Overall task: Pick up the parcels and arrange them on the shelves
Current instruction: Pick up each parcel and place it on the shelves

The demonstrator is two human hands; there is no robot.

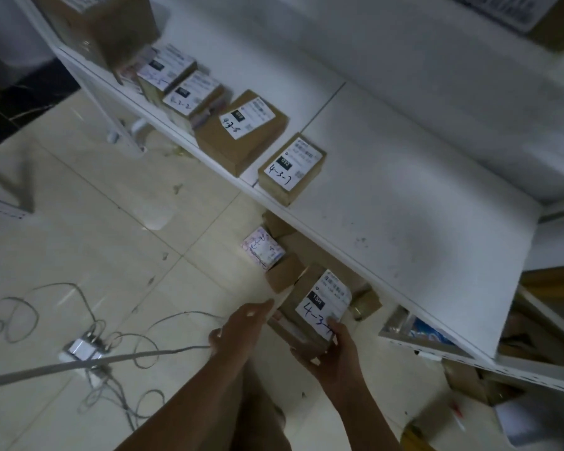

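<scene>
**While parcel (319, 297) hangs under shelf (404, 190) edge**

As the right hand (334, 356) grips its near corner and the left hand (241, 330) lies flat against its side, bare shelf spreads right of box 4-3-7 (292, 169).

Two arms in view, both bare from the bottom edge of the frame up to the hands.

Left forearm (183, 405): long and lean in frame, tapering to a narrow wrist.

Left hand (241, 327): slim, with knuckles showing as small ridges along its outer edge.

Right forearm (368, 415): shorter in frame, thicker toward the elbow end, narrowing at the wrist.

Right hand (336, 353): broad across the back, with a blunt-tipped thumb (334, 327).

Surfaces read smooth, softened by motion blur and dim light. Nail detail is too blurred to read.

Between the forearms, at the frame bottom, is a darker limb-like shape (261, 418). Clothed or bare, cannot tell.
</scene>
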